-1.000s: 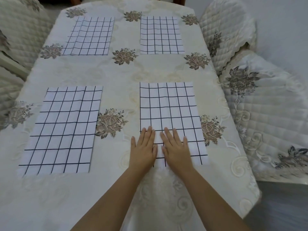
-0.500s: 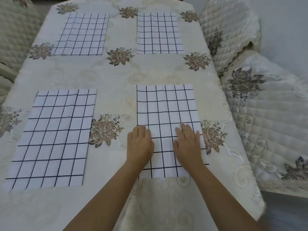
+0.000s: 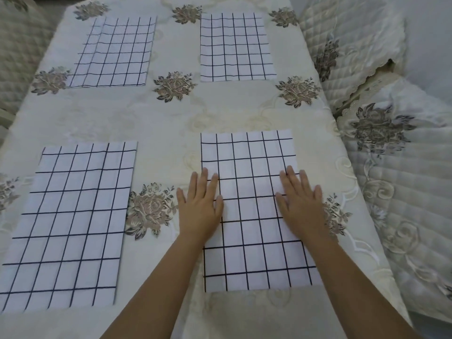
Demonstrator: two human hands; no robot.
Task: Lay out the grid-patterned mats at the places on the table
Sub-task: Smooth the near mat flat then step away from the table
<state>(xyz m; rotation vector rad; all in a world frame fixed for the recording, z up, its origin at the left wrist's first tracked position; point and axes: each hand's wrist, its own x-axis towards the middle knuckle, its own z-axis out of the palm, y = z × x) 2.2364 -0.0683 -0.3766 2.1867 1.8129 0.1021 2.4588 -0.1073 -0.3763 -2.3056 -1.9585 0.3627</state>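
Head camera looks down on the near-right mat [image 3: 254,241], which lies flat on the tablecloth [image 3: 159,123] close to the table's near edge, its long side running away from the person. Both hands rest on its middle band with fingers straight and spread, gripping nothing. The left hand [image 3: 199,211] straddles the mat's left edge, with the thumb and forefinger on the gridded cloth and the outer fingers over bare tablecloth. The right hand [image 3: 302,206] lies palm down along the right edge. Its little finger seems to be just off the mat, though the hand hides the edge there, so I cannot be sure. A stretch of mat shows uncovered between the two hands.

On the table lie three more gridded mats, all flat and well apart from one another. The near-left mat [image 3: 68,228] lies level with the hands, with a woven flower motif [image 3: 149,209] between it and the left hand. The far-left mat [image 3: 115,52] and far-right mat [image 3: 236,47] lie toward the table's far end. Quilted chair covers [image 3: 403,192] stand just beside the table's right side.
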